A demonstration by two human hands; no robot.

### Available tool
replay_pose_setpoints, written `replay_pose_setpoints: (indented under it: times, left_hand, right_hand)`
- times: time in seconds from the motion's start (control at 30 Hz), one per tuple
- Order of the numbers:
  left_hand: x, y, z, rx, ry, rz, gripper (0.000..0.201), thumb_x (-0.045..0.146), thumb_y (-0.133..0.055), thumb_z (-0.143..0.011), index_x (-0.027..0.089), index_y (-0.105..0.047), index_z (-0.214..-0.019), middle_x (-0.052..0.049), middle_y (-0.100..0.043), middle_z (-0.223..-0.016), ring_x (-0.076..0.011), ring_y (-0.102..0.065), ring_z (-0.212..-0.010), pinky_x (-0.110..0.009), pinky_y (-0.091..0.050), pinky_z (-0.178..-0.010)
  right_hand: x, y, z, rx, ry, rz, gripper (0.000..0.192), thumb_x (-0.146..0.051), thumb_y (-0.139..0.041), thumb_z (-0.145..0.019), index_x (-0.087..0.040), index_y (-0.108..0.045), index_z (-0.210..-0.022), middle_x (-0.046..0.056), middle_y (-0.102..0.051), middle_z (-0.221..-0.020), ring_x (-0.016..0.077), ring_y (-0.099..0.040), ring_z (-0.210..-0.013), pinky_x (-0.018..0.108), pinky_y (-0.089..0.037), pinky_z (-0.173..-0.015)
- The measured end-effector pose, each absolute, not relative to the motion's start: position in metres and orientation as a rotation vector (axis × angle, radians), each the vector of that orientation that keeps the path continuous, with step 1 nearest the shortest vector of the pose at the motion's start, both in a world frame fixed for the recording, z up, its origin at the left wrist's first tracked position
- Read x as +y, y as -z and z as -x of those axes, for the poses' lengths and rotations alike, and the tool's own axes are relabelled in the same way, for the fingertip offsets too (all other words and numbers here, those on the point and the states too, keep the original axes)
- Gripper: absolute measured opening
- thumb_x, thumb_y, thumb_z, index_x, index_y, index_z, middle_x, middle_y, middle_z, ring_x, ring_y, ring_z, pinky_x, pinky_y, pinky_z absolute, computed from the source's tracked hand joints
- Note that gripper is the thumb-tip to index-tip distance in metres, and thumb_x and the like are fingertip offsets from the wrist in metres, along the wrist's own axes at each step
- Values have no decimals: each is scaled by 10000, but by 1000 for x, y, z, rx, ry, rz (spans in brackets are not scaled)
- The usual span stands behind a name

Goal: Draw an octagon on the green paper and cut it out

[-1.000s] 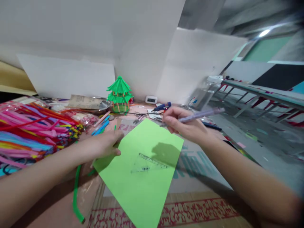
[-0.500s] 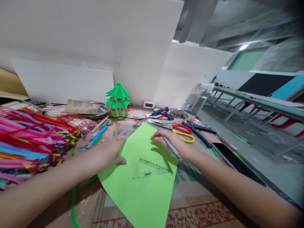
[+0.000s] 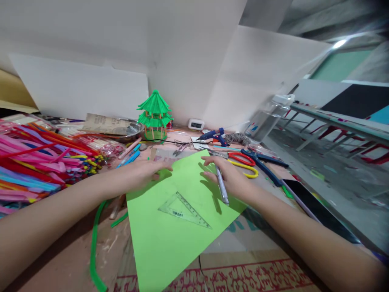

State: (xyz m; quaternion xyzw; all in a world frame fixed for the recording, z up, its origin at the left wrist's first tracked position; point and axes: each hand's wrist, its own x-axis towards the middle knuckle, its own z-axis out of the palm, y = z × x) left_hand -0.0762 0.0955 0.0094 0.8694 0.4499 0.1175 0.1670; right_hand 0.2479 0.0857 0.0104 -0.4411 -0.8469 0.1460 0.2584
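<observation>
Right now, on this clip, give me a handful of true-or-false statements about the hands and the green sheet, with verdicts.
1. The right hand holds a pen. True.
2. A clear set square lies on the green paper. True.
3. The left hand grips the scissors. False: it rests on the paper's far left edge; the scissors lie untouched beyond the right hand.
4. The green pagoda model stands on the paper. False: it stands farther back, by the white wall.

Near half of the green sheet (image 3: 170,239) is open apart from the clear set square (image 3: 184,209). Left is walled off by piled pipe cleaners (image 3: 36,158); scissors (image 3: 243,162) and a glue gun (image 3: 212,136) crowd the far right.
</observation>
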Motion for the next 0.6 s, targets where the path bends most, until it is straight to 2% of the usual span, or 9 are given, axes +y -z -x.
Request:
replay_pose_setpoints:
  times: [0.1,0.2,0.23,0.3,0.37,0.5,0.6]
  left_hand:
    - [97,-12,76,1129,-238,-2532,253,365,-648,-1015,188,-682,-1192,-89,-674,-1267,-254,-659,-1139,-497,-548,-997]
    - [97,-16,78,1035,-177,-2559,214,348,-632,-1026,185,-694,-1151,-75,-699,-1200,-236,-674,-1094,-475,-556,-978]
    - [97,-17,79,1021,-163,-2564,213,345,-629,-1029,186,-693,-1154,-71,-703,-1178,-230,-681,-1068,-463,-565,-957]
    - [98,-18,80,1014,-151,-2576,213,340,-630,-1029,182,-690,-1158,-65,-706,-1147,-224,-687,-1035,-454,-575,-933]
    - [100,-17,81,1022,-156,-2592,204,335,-639,-1024,178,-692,-1142,-61,-710,-1125,-223,-689,-1027,-456,-575,-932]
    - [106,-11,79,1074,-206,-2638,175,329,-662,-1009,168,-699,-1069,-55,-714,-1101,-225,-686,-1039,-468,-563,-956]
    - [99,-11,74,1167,-325,-2692,161,299,-659,-1000,164,-695,-1079,-89,-671,-1242,-279,-618,-1206,-547,-495,-1050]
  right_hand:
    - [89,-11,-250,-2285,-392,1191,189,-368,-658,-938,-250,-561,-1049,168,-596,-1472,355,-585,-1324,582,-436,-1097]
    - [95,-14,-256,-2253,-397,1227,240,-355,-710,-871,-254,-551,-1020,155,-621,-1395,370,-566,-1319,552,-444,-1069]
    - [98,-16,-260,-2228,-401,1255,275,-362,-727,-851,-255,-545,-1026,144,-652,-1305,365,-600,-1251,529,-465,-1030]
    - [105,-17,-269,-2152,-421,1327,345,-404,-742,-832,-257,-509,-1040,86,-674,-1045,315,-666,-993,458,-511,-887]
    - [115,-14,-278,-2068,-470,1395,390,-464,-730,-829,-262,-454,-1017,-3,-597,-828,230,-614,-732,366,-496,-709]
    - [128,-3,-290,-1985,-654,1486,391,-473,-700,-791,-268,-402,-938,-82,-480,-672,147,-497,-536,269,-391,-517]
    - [125,-6,-293,-2026,-864,1558,343,-398,-692,-773,-267,-409,-914,-92,-494,-617,145,-523,-459,260,-406,-444]
